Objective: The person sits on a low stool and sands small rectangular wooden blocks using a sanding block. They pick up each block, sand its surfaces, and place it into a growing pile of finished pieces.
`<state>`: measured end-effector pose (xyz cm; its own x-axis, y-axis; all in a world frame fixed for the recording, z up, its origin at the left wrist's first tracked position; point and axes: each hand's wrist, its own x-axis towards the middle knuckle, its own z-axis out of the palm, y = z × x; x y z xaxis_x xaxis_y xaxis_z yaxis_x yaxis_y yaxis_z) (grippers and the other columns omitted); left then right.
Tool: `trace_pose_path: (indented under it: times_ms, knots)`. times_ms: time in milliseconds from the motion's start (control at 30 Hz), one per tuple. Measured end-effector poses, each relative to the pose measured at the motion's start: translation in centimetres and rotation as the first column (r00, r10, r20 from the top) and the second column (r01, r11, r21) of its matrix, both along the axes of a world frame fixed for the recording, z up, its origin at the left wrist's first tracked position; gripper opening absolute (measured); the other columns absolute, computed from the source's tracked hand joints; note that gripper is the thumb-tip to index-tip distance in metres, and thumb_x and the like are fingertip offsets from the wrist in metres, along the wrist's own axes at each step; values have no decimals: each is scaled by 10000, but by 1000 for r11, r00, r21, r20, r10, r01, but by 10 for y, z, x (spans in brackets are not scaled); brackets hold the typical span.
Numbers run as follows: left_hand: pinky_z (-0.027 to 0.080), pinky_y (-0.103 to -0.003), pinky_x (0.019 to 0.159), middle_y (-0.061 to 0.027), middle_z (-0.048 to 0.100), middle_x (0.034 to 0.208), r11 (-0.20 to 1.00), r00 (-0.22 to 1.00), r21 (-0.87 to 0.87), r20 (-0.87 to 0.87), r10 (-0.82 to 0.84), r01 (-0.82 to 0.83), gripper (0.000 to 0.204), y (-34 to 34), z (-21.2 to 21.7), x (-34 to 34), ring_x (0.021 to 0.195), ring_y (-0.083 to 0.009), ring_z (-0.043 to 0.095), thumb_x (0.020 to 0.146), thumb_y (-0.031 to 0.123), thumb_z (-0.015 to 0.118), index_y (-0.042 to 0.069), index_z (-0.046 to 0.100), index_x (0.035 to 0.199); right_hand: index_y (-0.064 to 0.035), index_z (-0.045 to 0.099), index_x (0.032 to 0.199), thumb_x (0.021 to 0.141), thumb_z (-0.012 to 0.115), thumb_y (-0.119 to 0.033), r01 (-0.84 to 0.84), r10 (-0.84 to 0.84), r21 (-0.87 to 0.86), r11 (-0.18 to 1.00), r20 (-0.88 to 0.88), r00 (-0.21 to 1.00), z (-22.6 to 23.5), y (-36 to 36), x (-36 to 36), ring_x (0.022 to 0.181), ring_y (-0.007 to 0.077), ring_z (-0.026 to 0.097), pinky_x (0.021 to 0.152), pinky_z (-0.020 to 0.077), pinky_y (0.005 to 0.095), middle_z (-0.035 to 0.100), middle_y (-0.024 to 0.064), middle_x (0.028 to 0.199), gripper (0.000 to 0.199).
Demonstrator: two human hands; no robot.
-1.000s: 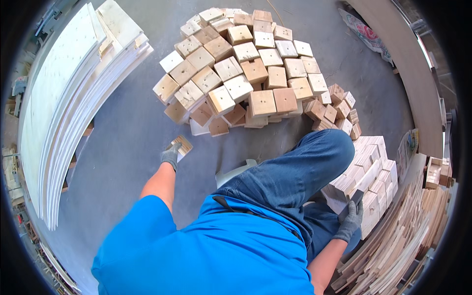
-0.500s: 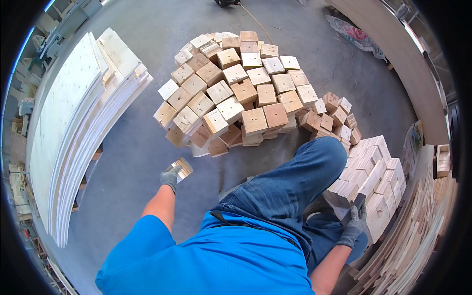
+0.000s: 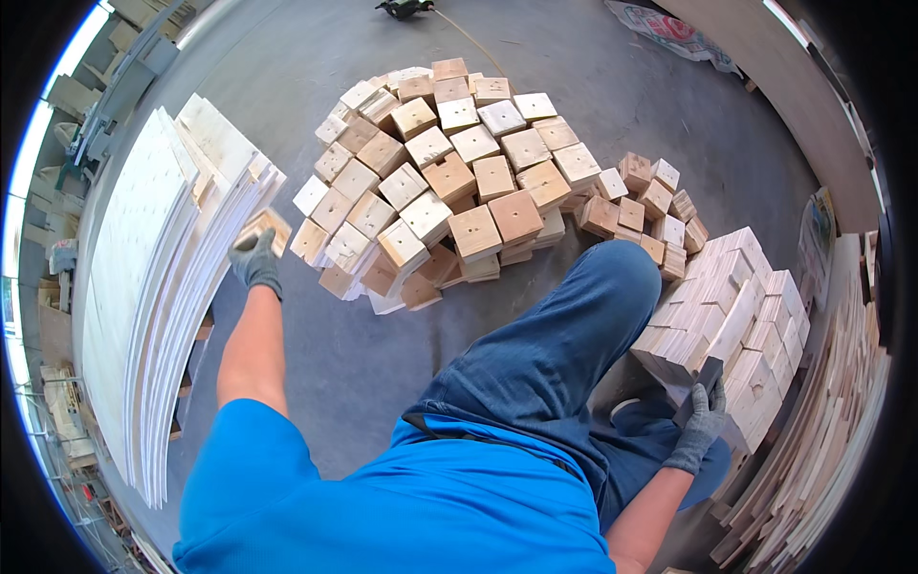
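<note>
My left hand (image 3: 255,264), in a grey glove, is closed around a small wooden block (image 3: 269,228) beside the edge of the stacked plywood sheets (image 3: 143,258). Its arm is stretched out to the left. On the right, my gloved right hand (image 3: 700,429) grips a dark flat bar-like thing (image 3: 709,374), whose kind I cannot make out. This hand is by my bent leg, next to a neat stack of pale wooden blocks (image 3: 674,337). A big heap of square wooden blocks (image 3: 475,232), many with small holes, lies on the floor in front of me.
A smaller pile of blocks (image 3: 658,199) adjoins the heap at right. Long thin wood strips (image 3: 813,450) lie at the far right. A large board (image 3: 784,96) stands at upper right near a printed sack (image 3: 669,29). A dark tool with a cord (image 3: 405,9) lies far ahead.
My left hand has swung left and farther out with the wooden block, reaching the plywood sheets. My right hand keeps the dark bar beside the stack. The whole view has shifted slightly.
</note>
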<state>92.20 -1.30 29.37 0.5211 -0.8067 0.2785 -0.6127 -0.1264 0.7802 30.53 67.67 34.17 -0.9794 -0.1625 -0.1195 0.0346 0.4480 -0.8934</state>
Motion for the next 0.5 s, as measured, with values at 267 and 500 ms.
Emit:
trace_pose_path:
  times_ms: [267, 500]
  knots:
    - [589, -349, 910, -143, 722, 1214, 866, 806, -56, -340, -485, 498, 812, -76, 2, -162, 997, -224, 703, 679, 217, 1028, -4, 602, 1334, 47, 570, 1540, 945, 822, -97, 18, -17, 47, 999, -15, 1000, 2, 2, 6, 1252, 240, 666, 1079, 546, 362, 676, 161, 1438, 662]
    - [577, -370, 990, -154, 719, 1259, 879, 817, -45, -348, -460, 475, 892, -103, -5, -258, 1093, -267, 705, 651, 247, 1046, -20, 597, 1373, 42, 572, 1540, 934, 827, -84, 63, -65, 51, 997, 47, 997, 12, -4, 14, 1249, 237, 665, 1085, 545, 361, 675, 151, 1440, 670]
